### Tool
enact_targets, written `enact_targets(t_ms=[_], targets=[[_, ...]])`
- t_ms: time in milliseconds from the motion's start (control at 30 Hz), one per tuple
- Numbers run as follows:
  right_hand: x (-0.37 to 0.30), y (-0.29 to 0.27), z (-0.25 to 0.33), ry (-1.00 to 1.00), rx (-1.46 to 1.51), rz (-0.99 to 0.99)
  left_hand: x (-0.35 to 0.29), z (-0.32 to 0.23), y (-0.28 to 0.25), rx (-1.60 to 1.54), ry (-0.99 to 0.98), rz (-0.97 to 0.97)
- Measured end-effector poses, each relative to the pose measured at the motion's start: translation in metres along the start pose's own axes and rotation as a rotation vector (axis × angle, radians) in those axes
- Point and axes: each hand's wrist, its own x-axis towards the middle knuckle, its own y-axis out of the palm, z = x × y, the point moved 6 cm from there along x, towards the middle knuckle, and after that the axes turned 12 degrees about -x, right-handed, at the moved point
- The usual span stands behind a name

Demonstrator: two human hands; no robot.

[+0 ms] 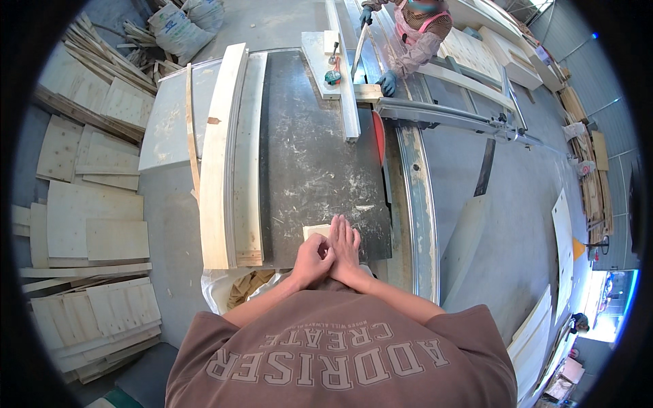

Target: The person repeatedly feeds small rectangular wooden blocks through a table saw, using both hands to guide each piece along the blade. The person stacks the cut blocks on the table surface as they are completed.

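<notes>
Overlapping pale wood [314, 230], left fingers [316, 245] curled, hidden hold unclear, right fingers [343, 232] straight, seemingly empty

There are two bare hands [313, 260] [345, 255] at one wood piece [315, 231], two gloved hands [388, 83] [365, 16], one co-worker [416, 30] and one black tabletop [299, 163].

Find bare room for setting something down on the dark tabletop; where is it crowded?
Free: middle of the dark tabletop, between long boards, metal rail, left hand and right hand. Crowded: left side, along the boards; far end, around the rail; near edge, by the hands.
</notes>
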Motion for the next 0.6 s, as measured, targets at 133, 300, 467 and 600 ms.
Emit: enact_targets(t_ms=[133,300,467,600], targets=[[0.003,0.000,-0.003,0.015,-0.043,-0.015,-0.001,-0.010,0.004,-0.128,0.073,-0.108],[0.000,0.003,-0.002,0.014,-0.027,-0.027,-0.004,-0.007,0.004,-0.145,0.017,-0.099],[-0.003,0.003,-0.001,-0.013,-0.065,-0.021,-0.006,0.002,0.003,-0.050,-0.023,-0.018],[-0.002,0.005,-0.001,-0.008,-0.062,-0.010,-0.008,0.002,0.005,-0.100,-0.013,-0.058]])
